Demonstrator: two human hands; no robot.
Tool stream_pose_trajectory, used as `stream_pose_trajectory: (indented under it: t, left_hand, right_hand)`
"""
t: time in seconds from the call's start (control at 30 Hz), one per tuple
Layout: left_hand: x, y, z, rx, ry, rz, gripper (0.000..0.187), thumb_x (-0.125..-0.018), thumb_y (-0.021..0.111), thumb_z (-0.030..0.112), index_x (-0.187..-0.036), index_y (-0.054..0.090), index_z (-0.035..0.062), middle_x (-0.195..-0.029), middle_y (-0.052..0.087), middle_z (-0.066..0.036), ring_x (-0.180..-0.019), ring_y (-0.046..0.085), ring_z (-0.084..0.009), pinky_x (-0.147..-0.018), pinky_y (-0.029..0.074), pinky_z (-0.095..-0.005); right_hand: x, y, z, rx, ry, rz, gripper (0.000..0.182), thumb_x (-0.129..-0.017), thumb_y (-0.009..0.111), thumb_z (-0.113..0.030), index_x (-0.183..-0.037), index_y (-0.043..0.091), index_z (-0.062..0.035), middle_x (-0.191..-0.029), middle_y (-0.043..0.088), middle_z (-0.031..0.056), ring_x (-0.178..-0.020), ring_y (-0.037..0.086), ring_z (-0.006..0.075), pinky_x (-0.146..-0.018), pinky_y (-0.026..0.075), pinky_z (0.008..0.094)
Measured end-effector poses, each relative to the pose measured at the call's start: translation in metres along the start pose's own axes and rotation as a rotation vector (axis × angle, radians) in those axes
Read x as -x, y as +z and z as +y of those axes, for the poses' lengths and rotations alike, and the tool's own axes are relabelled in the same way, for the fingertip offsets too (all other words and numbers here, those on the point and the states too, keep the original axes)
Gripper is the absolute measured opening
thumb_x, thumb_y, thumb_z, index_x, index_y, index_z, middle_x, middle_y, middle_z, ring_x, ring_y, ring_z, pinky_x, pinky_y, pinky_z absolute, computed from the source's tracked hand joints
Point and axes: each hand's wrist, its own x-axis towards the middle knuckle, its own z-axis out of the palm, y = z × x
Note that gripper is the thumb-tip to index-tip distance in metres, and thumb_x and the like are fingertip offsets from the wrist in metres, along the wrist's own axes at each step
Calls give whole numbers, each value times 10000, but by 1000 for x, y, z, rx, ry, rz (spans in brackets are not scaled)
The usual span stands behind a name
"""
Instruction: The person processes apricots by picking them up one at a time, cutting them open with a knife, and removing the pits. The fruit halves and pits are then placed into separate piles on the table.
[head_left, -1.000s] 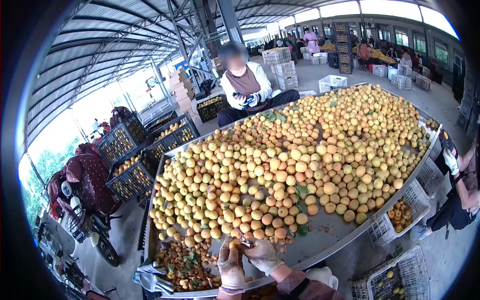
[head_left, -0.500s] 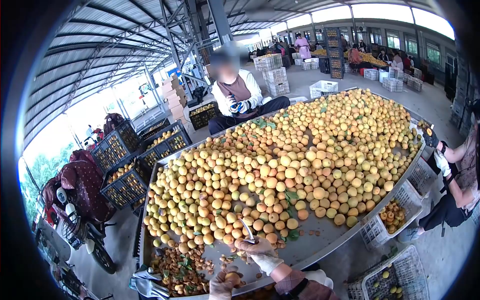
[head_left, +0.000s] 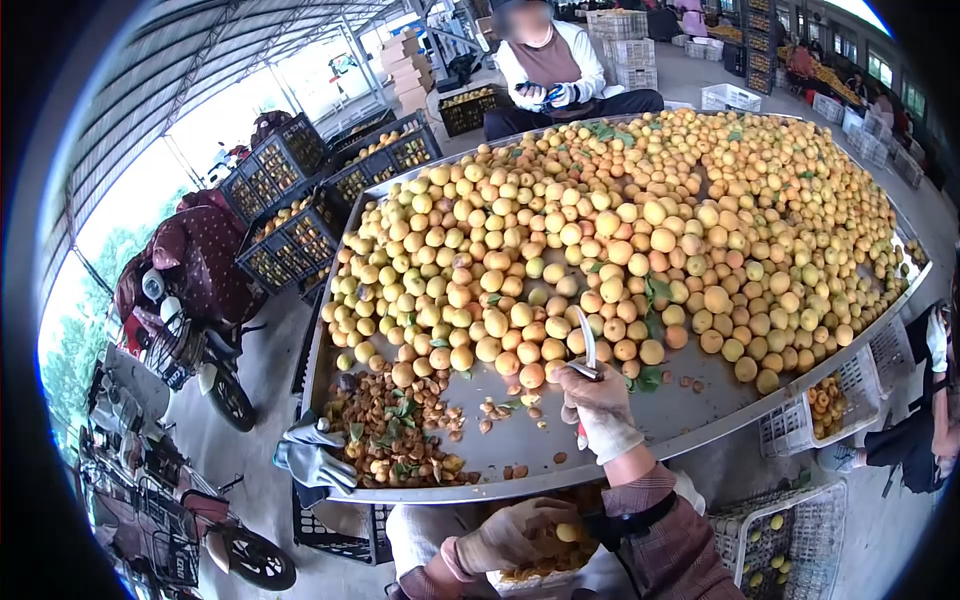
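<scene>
My right hand, in a pale work glove, is closed around a knife with a curved blade pointing up. It is above the front of the metal table, by the near edge of a large heap of apricots. Below the table's edge, my gloved left hand has its fingers curled, with an apricot at the fingertips. Under that hand is a container of cut fruit, partly hidden by my hand and sleeve. Apricot scraps and leaves are piled at the table's front left.
Grey gloves lie on the table's left corner. White crates stand on the floor at right, black crates of fruit at left beside motorbikes. A person sits across the table; another is at right.
My left hand has dropped from the table's front edge to over the container below. My right hand still grips the knife. The view has tilted down and shifted left.
</scene>
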Motion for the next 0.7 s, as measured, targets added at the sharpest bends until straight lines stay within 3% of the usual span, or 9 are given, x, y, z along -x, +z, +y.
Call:
stream_pose_trajectory:
  t: [0.03,0.13,0.17,0.2,0.27,0.3,0.43,0.5,0.7]
  left_hand:
    - [3,-8,17,410,-324,37,293,-827,677,41,-1116,625,39,-1123,618,-85,-1032,587,-173,-906,468,-289]
    - [4,-58,-1,101,-345,297,361,-852,641,8,-1204,567,-18,-1188,607,-78,-1071,562,-120,-897,460,-244]
    - [7,-79,-13,591,-247,388,362,-858,633,8,-1207,552,-47,-1196,605,-70,-1061,555,-105,-879,467,-236]
    - [-1,-98,-26,-8,-421,440,364,-852,638,10,-1204,555,-40,-1182,614,-84,-1048,567,-112,-867,476,-239]
    - [-7,-132,-37,-65,-433,642,329,-839,661,41,-1153,579,-12,-1134,630,-127,-1006,613,-170,-842,494,-269]
    - [-16,-156,-41,-589,-289,706,304,-822,637,114,-1122,631,70,-1173,595,-102,-895,649,-192,-781,529,-271]
    - [-21,-227,-99,-1071,-538,1000,347,-802,630,232,-1121,623,95,-1078,625,-150,-949,629,-346,-822,518,-397]
    - [-32,-235,-95,-1057,-767,962,351,-783,655,233,-1100,608,90,-1053,623,-177,-967,625,-351,-832,517,-406]
    - [-24,-244,-120,-972,-815,835,299,-765,685,227,-1010,644,61,-949,672,-181,-931,651,-332,-792,528,-417]
  right_hand:
    - [0,0,-1,12,-1,19,180,-843,701,-163,-834,612,-6,-560,503,-8,-406,442,87,-367,353,231]
    - [-1,1,1,38,-3,22,176,-823,709,-148,-837,604,-7,-559,506,-3,-407,461,99,-361,351,239]
    - [-1,2,1,39,-1,16,176,-823,709,-148,-837,604,-7,-559,506,-3,-407,461,99,-361,351,239]
    - [-1,2,3,28,-5,17,153,-832,699,-148,-843,626,-14,-572,505,-15,-407,442,81,-362,344,228]
    - [3,5,-1,55,-11,36,144,-848,685,-161,-857,645,-23,-596,510,-27,-429,438,63,-385,363,211]
    - [7,6,-5,52,-14,37,144,-848,685,-161,-857,645,-23,-596,510,-27,-429,438,63,-385,363,211]
    - [7,4,-6,107,-4,0,201,-850,696,-167,-935,636,5,-669,561,-16,-509,486,59,-471,415,200]
    - [5,1,-1,152,-44,-18,219,-848,698,-167,-953,629,12,-698,570,-13,-552,500,52,-495,420,190]
    - [-8,-7,16,-14,-60,-138,248,-849,695,-184,-984,628,13,-729,582,-10,-545,510,54,-470,411,193]
